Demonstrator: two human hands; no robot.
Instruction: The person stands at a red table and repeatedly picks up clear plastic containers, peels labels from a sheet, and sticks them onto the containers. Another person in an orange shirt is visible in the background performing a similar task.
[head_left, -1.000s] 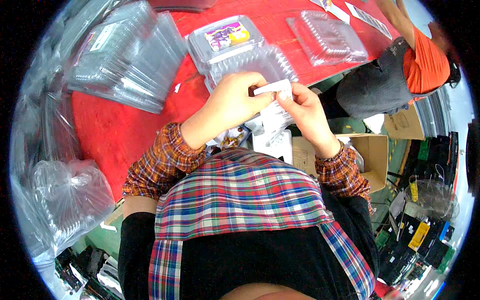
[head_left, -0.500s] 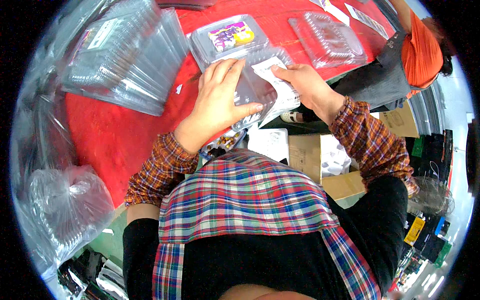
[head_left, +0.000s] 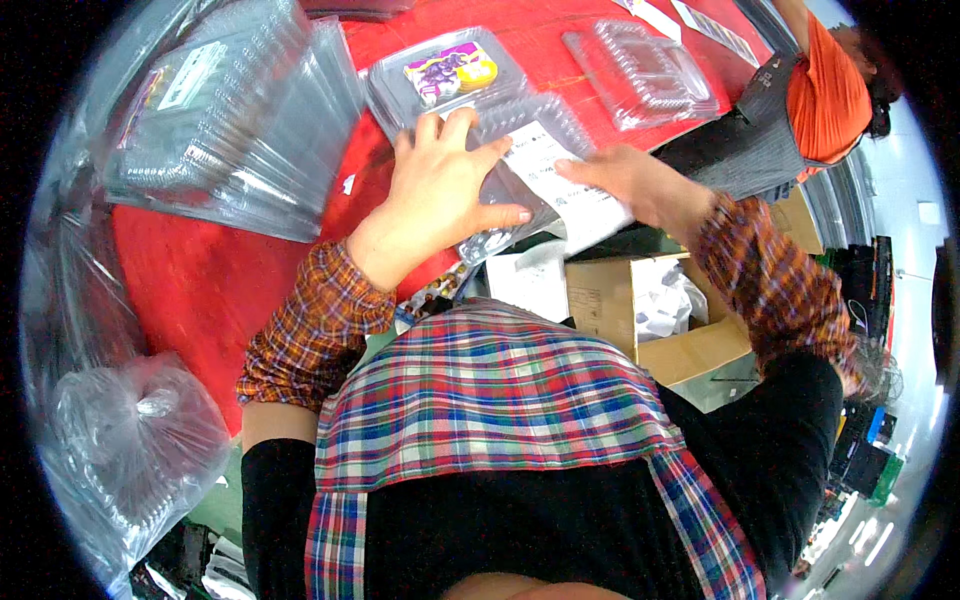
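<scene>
A clear plastic clamshell container (head_left: 507, 188) lies at the front edge of the red table. My left hand (head_left: 425, 190) rests on its left side, fingers spread and thumb stretched along the near part. A white printed label sheet (head_left: 565, 190) slants over the container's right side and hangs past its edge. My right hand (head_left: 645, 190) pinches the sheet's right side between thumb and fingers. Just beyond my left fingertips is another clear clamshell (head_left: 392, 98), with a purple and yellow fruit label (head_left: 450, 72) on it.
Nested clear containers (head_left: 270, 130) stand at the far left, with a plastic-bagged bundle (head_left: 140, 440) nearer. Another clamshell (head_left: 645, 75) and label strips (head_left: 715, 32) lie at the back right. Below the table edge is an open cardboard box (head_left: 690, 350). A person in orange (head_left: 828, 100) is at the right.
My right hand has moved right and slightly down, drawing the label sheet with it; the sheet looks straighter. My left hand stays on the container, its fingers spread wider.
</scene>
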